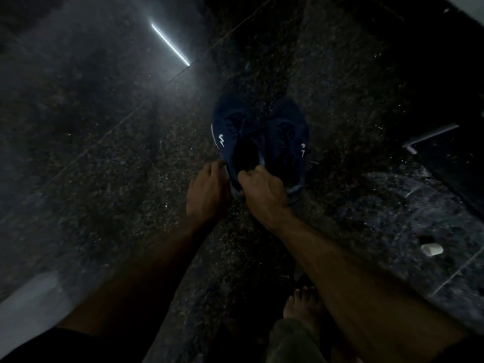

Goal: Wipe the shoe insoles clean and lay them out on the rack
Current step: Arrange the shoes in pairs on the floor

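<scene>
A bare foot stands nearest on the speckled floor. Beyond it, the left hand steadies the heel of 1 navy shoe, probably bracing it, while the right hand curls into its opening, seemingly pinching the unseen insole. The second shoe sits touching alongside. No rack shows.

Both forearms extended fwd, bare. Left hand palm down, fingers curled at tips. Right hand fisted, fingers pinched.
</scene>
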A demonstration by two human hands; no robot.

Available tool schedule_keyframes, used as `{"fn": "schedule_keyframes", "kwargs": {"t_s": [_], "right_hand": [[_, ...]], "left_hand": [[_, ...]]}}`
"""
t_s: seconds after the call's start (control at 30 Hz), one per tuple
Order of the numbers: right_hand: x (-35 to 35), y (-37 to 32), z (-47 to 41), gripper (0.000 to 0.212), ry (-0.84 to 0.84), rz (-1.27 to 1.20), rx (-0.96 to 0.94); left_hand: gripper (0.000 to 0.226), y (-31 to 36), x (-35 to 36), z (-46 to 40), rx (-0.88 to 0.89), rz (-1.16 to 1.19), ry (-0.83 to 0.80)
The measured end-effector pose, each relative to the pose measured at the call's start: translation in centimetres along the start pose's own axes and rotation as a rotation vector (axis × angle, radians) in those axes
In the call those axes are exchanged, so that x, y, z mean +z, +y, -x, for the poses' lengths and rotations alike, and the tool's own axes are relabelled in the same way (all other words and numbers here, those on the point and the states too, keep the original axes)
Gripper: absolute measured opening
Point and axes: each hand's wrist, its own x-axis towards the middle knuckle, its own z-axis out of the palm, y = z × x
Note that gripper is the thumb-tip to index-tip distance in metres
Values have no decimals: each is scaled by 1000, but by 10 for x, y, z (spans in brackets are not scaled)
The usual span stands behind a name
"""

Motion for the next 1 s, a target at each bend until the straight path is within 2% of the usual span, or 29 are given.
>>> {"fn": "schedule_keyframes", "kwargs": {"t_s": [0.07, 0.17, 0.3, 0.4, 0.47, 0.53, 0.6, 0.67, 0.73, 0.9, 1.0], "right_hand": [[14, -2, 6, 20, -41, -3, 34], [31, -1, 12, 22, -76, -20, 52], [37, 8, 17, 24, -80, -134, -50], [27, 24, 21, 25, 137, -147, -73], [22, 41, 24, 25, 304, -133, 26], [18, 60, 28, 27, 348, -116, 114], [20, 74, 32, 34, 243, -125, 135], [25, 81, 35, 41, 55, -127, 120], [31, 82, 37, 40, -63, -103, 85], [35, 85, 29, 35, -181, -58, 49], [36, 89, 20, 31, -233, -2, 43]], "left_hand": [[71, -3, 8, 8, 16, -36, -79], [61, 2, 12, 15, 31, 41, -134], [69, 6, 19, 18, 24, 25, -201], [79, 14, 22, 18, 45, -15, -199], [82, 23, 24, 20, 93, -94, -211], [83, 33, 26, 20, 118, -160, -219], [79, 43, 30, 18, 116, -183, -259], [78, 52, 35, 17, 122, -166, -336], [78, 59, 36, 16, 74, -102, -398], [46, 64, 37, 3, -26, -73, -425], [42, 67, 36, -5, -32, -121, -425]]}}
